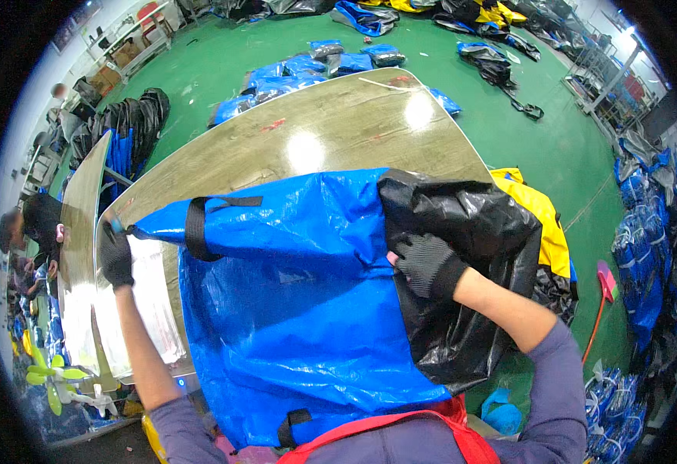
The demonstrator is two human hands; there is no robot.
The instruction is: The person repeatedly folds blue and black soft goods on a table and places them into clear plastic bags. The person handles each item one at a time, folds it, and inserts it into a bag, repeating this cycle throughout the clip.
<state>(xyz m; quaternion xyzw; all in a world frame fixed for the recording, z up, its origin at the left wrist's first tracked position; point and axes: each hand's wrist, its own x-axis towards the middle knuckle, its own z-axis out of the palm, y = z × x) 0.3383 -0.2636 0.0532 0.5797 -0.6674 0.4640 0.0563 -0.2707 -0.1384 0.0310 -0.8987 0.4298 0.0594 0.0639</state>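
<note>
- The blue bag (292,309) lies across the near end of the table (330,127), its lower edge hanging down toward the person's red apron (400,425), so the body pins it while the arms work.
- The right hand (425,263), in a dark glove, is closed on the bag's edge where the black liner (462,232) meets the blue; the fingers curl around that seam, seemingly holding the two layers together.
- The liner bulges out of the bag's right end and drapes down past the forearm, loose and crumpled.
- The left hand (115,255), also gloved, is clamped on the bag's far left corner, arm straight out, which pulls the blue sheet taut and flat.
- A black strap (196,224) loops over the bag near that corner.
- Beyond the table, more blue bags (307,66) lie on the green floor (524,147).
</note>
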